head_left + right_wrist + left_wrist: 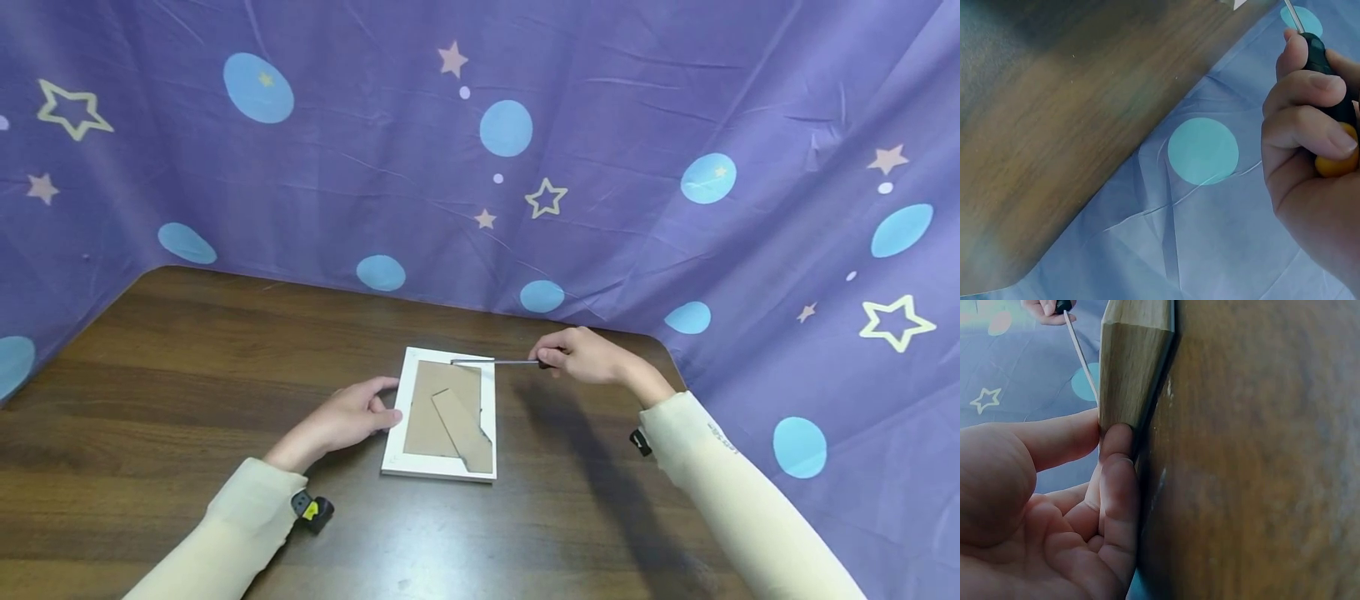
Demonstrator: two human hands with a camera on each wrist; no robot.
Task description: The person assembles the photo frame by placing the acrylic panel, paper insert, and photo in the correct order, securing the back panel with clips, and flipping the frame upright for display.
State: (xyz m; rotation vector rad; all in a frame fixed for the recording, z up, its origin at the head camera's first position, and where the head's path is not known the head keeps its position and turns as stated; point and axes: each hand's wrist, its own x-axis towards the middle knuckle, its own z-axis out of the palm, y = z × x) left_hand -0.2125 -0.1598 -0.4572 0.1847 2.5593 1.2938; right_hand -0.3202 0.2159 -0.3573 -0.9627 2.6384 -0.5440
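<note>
A white picture frame (438, 467) lies back side up on the table, its brown backing board (427, 417) and slanted easel stand (459, 427) showing. My left hand (352, 417) grips the frame's left edge, thumb on top and fingers curled against the side. In the left wrist view that side is wood-coloured (1132, 369). My right hand (581, 354) holds a screwdriver (1316, 56) by its black and yellow handle. The metal shaft (510, 362) reaches left across the frame's far end, its tip at the top edge of the backing board. Whether the tip touches the board cannot be told.
The brown wooden table (187, 375) ends at a purple curtain (420, 167) with stars and blue dots behind and at the sides. Dark wrist straps (313, 510) sit at both cuffs. A shadow of the right arm falls on the table.
</note>
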